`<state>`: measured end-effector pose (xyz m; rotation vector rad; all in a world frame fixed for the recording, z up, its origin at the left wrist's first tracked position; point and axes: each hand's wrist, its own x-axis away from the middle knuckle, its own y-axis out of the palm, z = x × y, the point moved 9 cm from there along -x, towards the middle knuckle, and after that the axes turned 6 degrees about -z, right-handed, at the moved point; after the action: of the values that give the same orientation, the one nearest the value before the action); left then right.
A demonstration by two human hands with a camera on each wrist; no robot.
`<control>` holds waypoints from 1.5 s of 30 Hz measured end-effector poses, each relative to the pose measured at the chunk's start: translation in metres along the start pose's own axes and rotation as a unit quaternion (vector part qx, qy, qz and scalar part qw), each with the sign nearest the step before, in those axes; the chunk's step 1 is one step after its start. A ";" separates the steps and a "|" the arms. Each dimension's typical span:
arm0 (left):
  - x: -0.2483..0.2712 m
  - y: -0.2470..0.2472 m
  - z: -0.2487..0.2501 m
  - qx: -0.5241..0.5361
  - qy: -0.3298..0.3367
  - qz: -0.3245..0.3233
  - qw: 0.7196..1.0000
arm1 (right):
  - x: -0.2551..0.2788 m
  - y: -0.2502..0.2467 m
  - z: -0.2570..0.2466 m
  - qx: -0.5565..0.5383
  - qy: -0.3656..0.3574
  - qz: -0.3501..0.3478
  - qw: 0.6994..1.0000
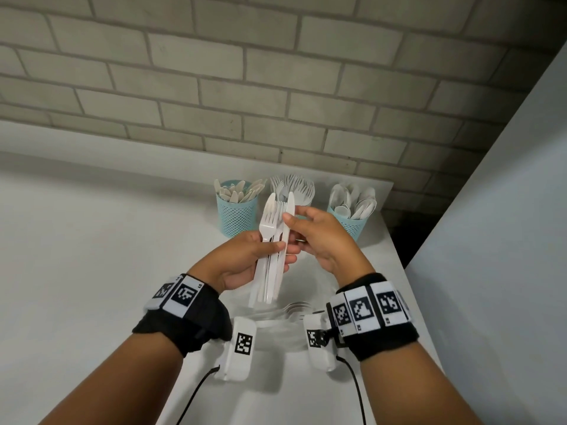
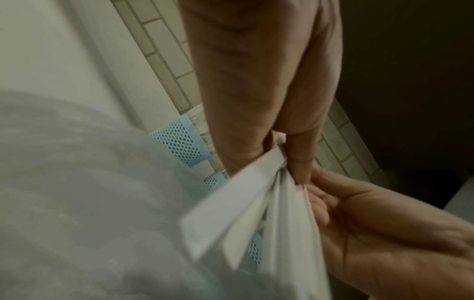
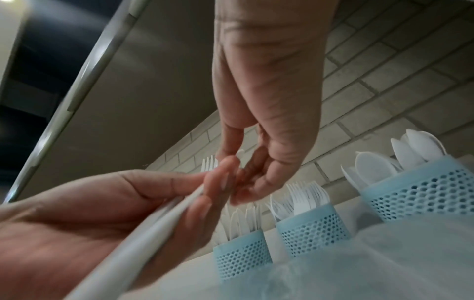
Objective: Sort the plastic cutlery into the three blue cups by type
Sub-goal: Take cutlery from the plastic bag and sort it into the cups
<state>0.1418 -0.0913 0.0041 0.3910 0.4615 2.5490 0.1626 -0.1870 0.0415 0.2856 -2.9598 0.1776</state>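
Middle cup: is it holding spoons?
No. In the head view the middle cup holds forks, tines up; the spoons stand in the right cup.

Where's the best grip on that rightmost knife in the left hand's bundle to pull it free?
Probably the bare blade of the knife, above the left hand, pinched from the right: it stands on the bundle's right edge, where the right hand already pinches it.
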 end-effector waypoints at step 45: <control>0.013 -0.035 -0.019 0.010 -0.070 0.035 0.997 | -0.066 0.030 -0.007 0.158 -0.004 -0.128 0.979</control>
<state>0.1396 -0.0613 -0.0244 0.5992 0.4284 2.5637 0.2218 -0.1447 0.0340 0.7027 -2.8560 0.6129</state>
